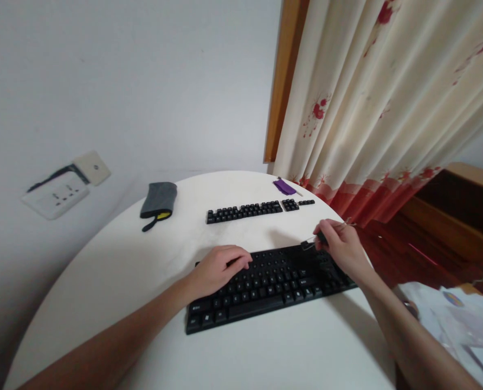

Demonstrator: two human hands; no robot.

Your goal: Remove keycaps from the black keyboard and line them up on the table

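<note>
A black keyboard (265, 287) lies on the round white table (143, 281) in front of me. My left hand (219, 268) rests on the keyboard's left part, fingers curled over the keys, pressing it down. My right hand (342, 246) hovers over the keyboard's right end, pinched on a small wire keycap puller (310, 244) with a black keycap at its tip. Farther back, loose black keycaps (245, 211) lie in neat rows, with smaller groups (290, 205) to their right.
A grey pouch (159, 199) with a yellow trim lies at the table's back left. A purple brush-like tool (285, 187) sits at the back right near the curtain (367, 108). Wall sockets (58, 195) are on the left. Papers (448, 319) lie to the right.
</note>
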